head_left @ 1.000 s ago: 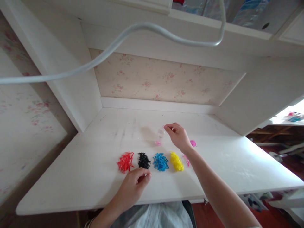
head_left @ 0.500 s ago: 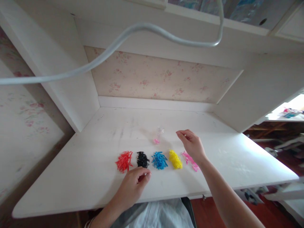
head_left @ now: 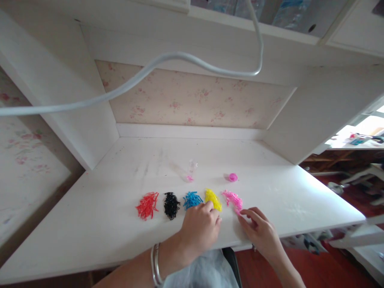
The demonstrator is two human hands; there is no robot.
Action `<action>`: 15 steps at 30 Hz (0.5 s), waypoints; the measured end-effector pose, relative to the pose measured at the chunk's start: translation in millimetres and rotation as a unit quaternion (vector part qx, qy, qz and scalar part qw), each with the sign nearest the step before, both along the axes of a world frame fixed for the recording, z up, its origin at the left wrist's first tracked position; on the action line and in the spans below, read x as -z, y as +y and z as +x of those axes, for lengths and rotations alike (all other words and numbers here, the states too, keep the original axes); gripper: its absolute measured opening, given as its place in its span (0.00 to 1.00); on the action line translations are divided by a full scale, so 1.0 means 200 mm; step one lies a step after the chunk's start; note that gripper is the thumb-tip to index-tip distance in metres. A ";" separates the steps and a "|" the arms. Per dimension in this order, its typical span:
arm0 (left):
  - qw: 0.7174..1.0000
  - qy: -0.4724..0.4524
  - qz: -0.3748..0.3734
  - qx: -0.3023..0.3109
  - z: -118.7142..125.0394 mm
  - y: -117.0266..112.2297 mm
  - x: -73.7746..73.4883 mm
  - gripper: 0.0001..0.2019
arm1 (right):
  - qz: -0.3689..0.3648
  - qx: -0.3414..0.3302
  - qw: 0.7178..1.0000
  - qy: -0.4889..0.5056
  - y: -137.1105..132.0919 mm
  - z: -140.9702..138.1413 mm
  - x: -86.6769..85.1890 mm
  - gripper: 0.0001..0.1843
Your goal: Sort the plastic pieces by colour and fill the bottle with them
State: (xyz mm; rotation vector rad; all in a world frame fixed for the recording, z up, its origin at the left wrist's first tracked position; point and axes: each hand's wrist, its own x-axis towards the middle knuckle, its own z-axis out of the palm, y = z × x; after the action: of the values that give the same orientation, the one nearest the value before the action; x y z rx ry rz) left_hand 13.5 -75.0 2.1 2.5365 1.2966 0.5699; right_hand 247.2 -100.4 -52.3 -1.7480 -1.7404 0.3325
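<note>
On the counter (head_left: 90, 228), from the left, the red pile (head_left: 147, 206) and the black pile (head_left: 171, 206) of small strips lie loosely heaped, well apart from both hands; to judge by their fullness, neither has been worked. Farther back and a little to the right is a clear container (head_left: 193, 166), faint against the white, with a few pink pieces (head_left: 190, 178) showing low in it. The blue pile (head_left: 192, 199) and yellow pile (head_left: 213, 200) also look whole, though their near edges are partly covered. A round pink disc (head_left: 233, 177) lies farther right, beyond the pink pile (head_left: 233, 200). That pile trails toward the near side; most of the pink seems to be lying here, so the work looks at an early stage.

The left hand (head_left: 201, 224) is over the near edges of blue and yellow, fingers curled inward; whether they hold anything is hidden. The right hand (head_left: 261, 230) is at the near end of the pink pile, thumb and forefinger bent toward each other, tips close together at the strips. Whether one is pinched, I cannot tell.
</note>
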 end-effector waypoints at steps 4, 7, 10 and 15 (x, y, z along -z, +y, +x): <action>0.998 0.036 0.050 0.020 0.15 0.09 0.01 0.08 | 0.010 0.004 1.000 0.001 0.00 0.00 0.04 0.15; 0.996 0.049 0.070 0.028 0.23 0.15 0.02 0.07 | 0.019 0.009 1.000 0.002 0.01 0.01 0.06 0.16; 0.995 0.060 0.074 0.033 0.28 0.19 0.04 0.07 | 0.021 0.008 1.000 -0.004 0.01 0.01 0.06 0.16; 0.995 0.071 0.064 0.032 0.34 0.21 0.07 0.08 | 0.037 0.028 0.999 -0.005 0.02 0.02 0.06 0.16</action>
State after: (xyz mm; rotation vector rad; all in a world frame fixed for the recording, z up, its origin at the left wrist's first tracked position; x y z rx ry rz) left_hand 81.0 -32.3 -11.7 2.7568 1.2571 0.4822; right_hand 250.3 -96.5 -64.2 -1.7454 -1.6851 0.2333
